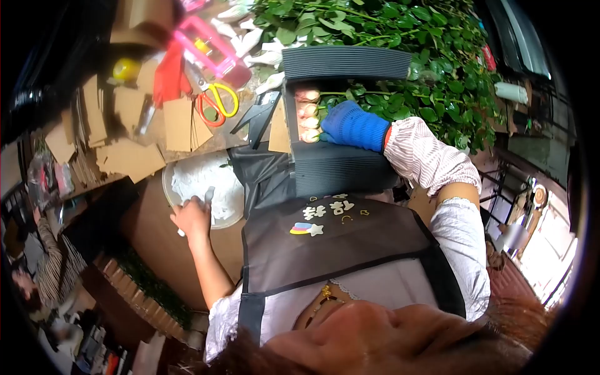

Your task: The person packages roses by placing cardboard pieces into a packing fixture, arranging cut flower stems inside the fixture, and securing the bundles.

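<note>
Over the rim of a round tub of white material, my bare left hand has its fingers closed round a white, stick-like thing. My right hand wears a blue knitted glove. Its fingers are bent together at the green bases of pale pink rose heads; what they pinch is hidden. The rose heads lie in a short column between two dark ribbed blocks, an upper one and a lower one. Green leafy stems run off to the right.
Scissors with yellow and orange handles and cardboard pieces lie at the upper left. A pink frame and white net-like pieces are behind them. Black plastic hangs beside the tub. Another person's striped sleeve shows at far left.
</note>
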Motion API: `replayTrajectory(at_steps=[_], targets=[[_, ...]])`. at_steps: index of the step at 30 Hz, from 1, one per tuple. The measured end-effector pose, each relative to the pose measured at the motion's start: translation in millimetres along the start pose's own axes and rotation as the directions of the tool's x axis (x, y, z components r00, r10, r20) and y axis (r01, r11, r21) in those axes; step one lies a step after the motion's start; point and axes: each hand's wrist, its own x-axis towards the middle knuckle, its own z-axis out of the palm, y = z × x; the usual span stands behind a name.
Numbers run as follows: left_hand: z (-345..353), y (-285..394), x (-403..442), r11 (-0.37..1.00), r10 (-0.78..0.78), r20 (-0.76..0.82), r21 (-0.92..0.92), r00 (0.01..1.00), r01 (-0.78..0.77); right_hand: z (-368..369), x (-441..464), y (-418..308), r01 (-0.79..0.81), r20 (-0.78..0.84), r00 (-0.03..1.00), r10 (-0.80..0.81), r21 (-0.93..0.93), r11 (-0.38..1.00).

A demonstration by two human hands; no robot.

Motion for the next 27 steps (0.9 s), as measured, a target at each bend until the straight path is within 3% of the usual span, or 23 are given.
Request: replayTrajectory(at_steps=[1,2,3,4,5,7,8,9,10,13,15,20,23,26,27], targets=[[8.6,1.7,-0.7,0.995,0.099,-0.097,-0.001,0.99,-0.1,2.5,4.1,1.3,0.022,-0.011,1.0,-0.022,-0.011,1.0],[19.2,11.7,7.3,0.958,0.215,-0.235,-0.137,0.948,-0.251,4.2,7.4,3.6,0.04,-0.022,0.999,-0.04,-0.025,0.999],[16.3,35.4,18.4,0.852,0.249,-0.277,-0.392,0.928,-0.346,3.5,7.1,3.3,0.041,-0.053,0.998,-0.044,-0.044,0.998],[-0.8,72.8,22.8,0.672,0.24,-0.357,-0.61,0.903,-0.419,3.2,4.9,0.6,0.043,-0.084,0.995,-0.048,-0.064,0.997],[-24.5,107.4,27.5,0.395,0.292,-0.198,-0.866,0.936,-0.307,1.1,2.7,-0.6,0.043,-0.115,0.992,-0.053,-0.087,0.995],[-15.9,160.2,49.2,0.028,0.46,-0.187,-0.974,0.868,-0.225,-5.0,-2.6,-1.4,0.039,-0.112,0.993,-0.045,-0.056,0.998],[-13.9,188.9,58.2,-0.073,0.428,-0.319,-0.945,0.845,-0.32,-8.8,-4.7,-2.0,0.039,-0.111,0.993,-0.044,-0.042,0.998],[-28.9,203.1,64.0,0.159,0.452,-0.325,-0.887,0.83,-0.434,-12.4,-6.1,-3.9,0.041,-0.11,0.993,-0.043,-0.024,0.999],[-32.7,214.1,72.0,0.205,0.481,-0.434,-0.789,0.762,-0.58,-21.6,-9.4,-6.4,0.02,-0.071,0.997,-0.022,-0.034,0.999],[-24.8,225.2,91.0,0.343,0.567,-0.423,-0.659,0.707,-0.669,-7.4,-10.3,3.2,0.1,-0.194,0.977,-0.091,0.039,0.994],[-18.9,223.1,94.4,0.321,0.594,-0.432,-0.646,0.679,-0.693,-13.5,-17.5,2.2,0.022,-0.14,0.99,-0.016,0.038,0.999],[-14.8,215.9,90.6,0.332,0.621,-0.417,-0.627,0.664,-0.705,-36.4,-30.4,5.4,-0.103,-0.18,0.975,0.132,0.159,0.982],[-10.2,217.3,93.1,0.329,0.636,-0.4,-0.633,0.659,-0.701,-5.9,-8.5,11.7,-0.021,-0.309,0.947,0.089,0.217,0.976],[-13.7,218.1,93.7,0.367,0.651,-0.358,-0.624,0.67,-0.69,12.7,-6.8,12.7,0.245,-0.605,0.795,-0.039,0.261,0.934],[-12.9,218.9,96.3,0.356,0.658,-0.364,-0.621,0.659,-0.698,13.8,-8.1,14.2,0.22,-0.565,0.823,-0.063,0.213,0.952]])
